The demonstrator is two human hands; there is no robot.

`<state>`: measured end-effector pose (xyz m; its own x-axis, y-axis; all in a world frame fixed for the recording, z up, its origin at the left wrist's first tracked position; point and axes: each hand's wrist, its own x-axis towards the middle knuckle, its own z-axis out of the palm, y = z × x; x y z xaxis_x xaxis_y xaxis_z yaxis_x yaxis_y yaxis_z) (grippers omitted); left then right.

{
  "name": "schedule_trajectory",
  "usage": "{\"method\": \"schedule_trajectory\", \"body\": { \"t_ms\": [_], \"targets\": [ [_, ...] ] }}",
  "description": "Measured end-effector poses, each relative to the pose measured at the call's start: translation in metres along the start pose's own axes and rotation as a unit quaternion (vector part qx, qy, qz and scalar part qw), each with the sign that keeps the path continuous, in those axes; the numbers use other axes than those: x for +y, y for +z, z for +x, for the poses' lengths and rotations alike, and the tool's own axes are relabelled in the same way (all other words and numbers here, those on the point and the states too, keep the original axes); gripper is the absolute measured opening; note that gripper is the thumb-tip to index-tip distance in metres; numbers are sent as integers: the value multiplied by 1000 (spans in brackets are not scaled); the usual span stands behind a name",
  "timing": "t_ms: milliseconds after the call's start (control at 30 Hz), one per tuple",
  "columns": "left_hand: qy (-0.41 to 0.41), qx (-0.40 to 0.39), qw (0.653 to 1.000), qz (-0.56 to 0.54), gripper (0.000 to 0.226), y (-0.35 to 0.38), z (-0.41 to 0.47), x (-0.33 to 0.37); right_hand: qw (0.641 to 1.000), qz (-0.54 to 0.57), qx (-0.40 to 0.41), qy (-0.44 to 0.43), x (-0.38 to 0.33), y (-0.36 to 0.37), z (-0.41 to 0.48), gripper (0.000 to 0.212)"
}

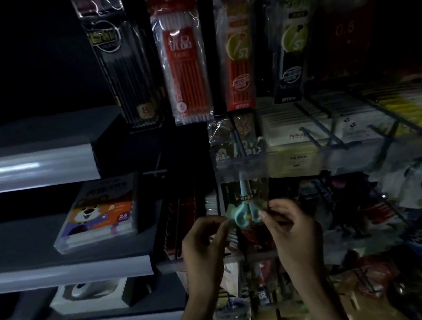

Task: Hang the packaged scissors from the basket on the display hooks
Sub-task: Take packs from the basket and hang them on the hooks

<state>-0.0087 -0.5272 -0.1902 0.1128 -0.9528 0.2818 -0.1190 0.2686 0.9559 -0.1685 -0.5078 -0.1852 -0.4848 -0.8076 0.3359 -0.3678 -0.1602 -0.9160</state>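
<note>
A packaged pair of teal-handled scissors (245, 206) on a dark card stands upright in front of the display rack, its tip rising behind the clear shelf rail (312, 162). My left hand (205, 244) pinches the pack's lower left edge. My right hand (291, 227) pinches its lower right edge. Both hands sit just below the scissor handles. Dark wire display hooks (317, 137) jut out to the right above the pack. The hook the pack is on or near is too dark to make out. No basket is in view.
Hanging packs of pen refills (184, 64) fill the rack above. A clear box of markers (99, 215) lies on the grey shelf at left. More packaged goods crowd the hooks at lower right (373, 219). The scene is very dim.
</note>
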Motion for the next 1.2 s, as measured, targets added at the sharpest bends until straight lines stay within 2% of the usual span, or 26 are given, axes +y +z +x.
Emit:
{"method": "schedule_trajectory", "body": {
  "t_ms": [767, 933, 1200],
  "targets": [
    [-37, 30, 998, -51, 5, 21, 47, -5, 999, 9, 44, 6, 9, 34, 49, 12],
    [-57, 29, 996, -64, 6, 23, 53, -13, 999, 5, 49, 21, 14, 41, 51, 19],
    [-64, -9, 997, -42, 29, 25, 46, -24, 999, -36, -3, 2, 16, 41, 35, 39]
  ]
}}
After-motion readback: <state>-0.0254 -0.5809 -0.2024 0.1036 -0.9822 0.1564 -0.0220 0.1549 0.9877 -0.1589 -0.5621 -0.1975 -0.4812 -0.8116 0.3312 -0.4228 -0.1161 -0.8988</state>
